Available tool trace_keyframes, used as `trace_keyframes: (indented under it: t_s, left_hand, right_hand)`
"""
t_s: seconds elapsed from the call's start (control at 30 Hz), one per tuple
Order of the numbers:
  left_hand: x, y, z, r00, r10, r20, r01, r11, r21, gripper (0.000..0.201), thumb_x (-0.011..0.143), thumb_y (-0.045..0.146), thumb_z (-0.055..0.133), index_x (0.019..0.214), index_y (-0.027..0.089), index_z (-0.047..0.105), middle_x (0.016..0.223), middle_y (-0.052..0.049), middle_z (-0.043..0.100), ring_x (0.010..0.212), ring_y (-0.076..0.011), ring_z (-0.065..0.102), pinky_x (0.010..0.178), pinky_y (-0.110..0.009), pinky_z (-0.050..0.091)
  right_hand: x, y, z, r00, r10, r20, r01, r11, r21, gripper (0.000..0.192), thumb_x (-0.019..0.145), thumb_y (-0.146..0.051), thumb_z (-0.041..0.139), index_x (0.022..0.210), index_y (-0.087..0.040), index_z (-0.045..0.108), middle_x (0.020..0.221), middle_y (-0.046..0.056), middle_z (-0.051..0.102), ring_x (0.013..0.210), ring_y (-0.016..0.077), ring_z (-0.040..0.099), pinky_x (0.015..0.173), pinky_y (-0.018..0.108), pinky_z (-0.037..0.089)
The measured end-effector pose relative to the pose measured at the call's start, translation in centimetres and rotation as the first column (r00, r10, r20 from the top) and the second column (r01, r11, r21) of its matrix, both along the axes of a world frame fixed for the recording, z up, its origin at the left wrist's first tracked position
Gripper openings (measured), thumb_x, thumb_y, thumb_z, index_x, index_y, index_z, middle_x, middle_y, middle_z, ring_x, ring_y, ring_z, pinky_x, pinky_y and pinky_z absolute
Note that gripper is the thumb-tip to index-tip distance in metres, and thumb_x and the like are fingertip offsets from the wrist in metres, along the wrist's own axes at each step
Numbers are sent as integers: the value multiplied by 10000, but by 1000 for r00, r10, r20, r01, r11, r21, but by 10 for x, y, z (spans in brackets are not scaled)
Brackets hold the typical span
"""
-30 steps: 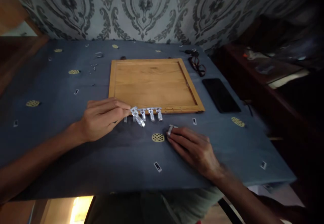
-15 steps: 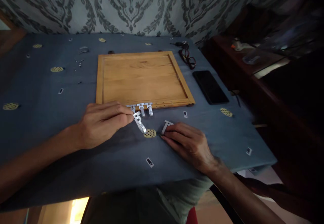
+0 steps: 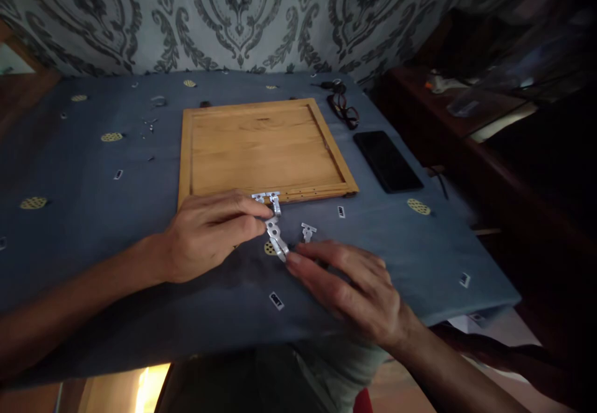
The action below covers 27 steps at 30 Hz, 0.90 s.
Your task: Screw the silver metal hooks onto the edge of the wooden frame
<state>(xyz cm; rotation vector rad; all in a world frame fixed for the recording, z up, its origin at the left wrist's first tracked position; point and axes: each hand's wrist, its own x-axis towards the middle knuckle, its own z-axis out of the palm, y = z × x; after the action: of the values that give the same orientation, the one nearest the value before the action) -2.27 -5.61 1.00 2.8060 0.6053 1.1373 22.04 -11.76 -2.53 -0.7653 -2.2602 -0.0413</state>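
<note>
My left hand (image 3: 219,229) is closed, its thumb and index finger pinching the top of a silver T-shaped metal hook (image 3: 275,231) above the tablecloth. The hook tilts down to the right. My right hand (image 3: 349,282) reaches towards its lower end, thumb tip at or very near it, with index finger and thumb slightly apart. Just behind the right fingertips lies another T-shaped hook (image 3: 308,229), its lower end hidden. Similar hooks (image 3: 275,201) rest along the near edge of a wooden framed panel (image 3: 261,152), partly covered by my left hand.
A black phone (image 3: 387,161) lies right of the panel, with eyeglasses (image 3: 344,111) and a dark cord behind it. Small metal bits (image 3: 150,124) are scattered at the left. The blue patterned tablecloth (image 3: 112,226) ends at a front edge near my lap. A dark wooden cabinet (image 3: 433,108) stands right.
My left hand has moved right and slightly down with its hook. My right hand has let go of the other hook, which stays on the cloth, and has shifted towards the held one.
</note>
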Motion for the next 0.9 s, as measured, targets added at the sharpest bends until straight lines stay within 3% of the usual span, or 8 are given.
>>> trace_keyframes:
  t_s: [0.13,0.3,0.37,0.47,0.53,0.6,0.73,0.9]
  left_hand:
    - [1,-1,1,999,-40,-4,40,998,-38,145,885,33,615,843,172,604,933,-59,771,833,-110,734,765,-205,610]
    - [2,-2,6,999,-35,-39,24,966,-259,182,913,46,567,895,220,619,1059,-22,767,953,-91,730,848,-194,591]
    - [4,-1,9,999,7,-51,-26,922,-386,157,924,88,566,907,225,641,1004,0,774,917,-93,736,820,-190,583]
    - [9,1,14,996,61,-58,-83,833,-547,119,904,127,600,943,220,662,902,24,770,809,-85,729,756,-173,566]
    - [11,3,17,995,71,-71,-100,770,-630,161,888,112,592,993,214,660,915,27,768,820,-82,728,779,-171,561]
    - [13,3,21,993,78,-87,-117,731,-672,200,884,103,570,1029,210,655,939,28,767,857,-80,726,807,-167,551]
    - [13,3,30,989,111,-99,-148,667,-730,164,905,173,559,1022,206,669,905,32,744,823,-67,704,733,-140,528]
    - [13,4,39,991,124,-55,-113,539,-835,138,903,206,554,954,168,676,776,40,710,709,-46,677,680,-116,526]
  right_hand:
    - [-7,3,11,998,61,13,-61,998,-13,244,1019,-110,434,1091,-137,666,922,74,744,807,152,706,657,274,604]
    - [-15,-5,10,976,-12,-217,-46,965,-258,204,938,-98,605,1048,-221,723,953,52,764,816,162,733,702,275,627]
    - [-21,-9,10,884,-181,-432,-81,850,-521,182,888,-120,681,983,-260,748,875,15,757,725,148,724,643,269,624]
    - [-30,-13,12,626,-477,-617,-349,537,-768,63,836,-263,765,898,-254,764,684,-18,704,497,100,610,449,211,546]
    - [-33,-13,14,492,-606,-625,-520,371,-769,122,798,-335,800,877,-248,769,660,-14,690,472,86,565,418,187,516]
    - [-35,-11,15,379,-678,-630,-647,293,-704,150,755,-339,835,859,-251,772,716,0,702,508,83,567,449,180,533]
    - [-36,-7,10,185,-718,-671,-825,258,-503,141,733,-271,851,858,-269,786,770,-1,680,590,71,585,548,152,571]
    - [-39,-7,-2,109,-732,-672,-906,204,-370,151,761,-217,814,903,-263,792,752,-5,618,658,68,591,604,120,577]
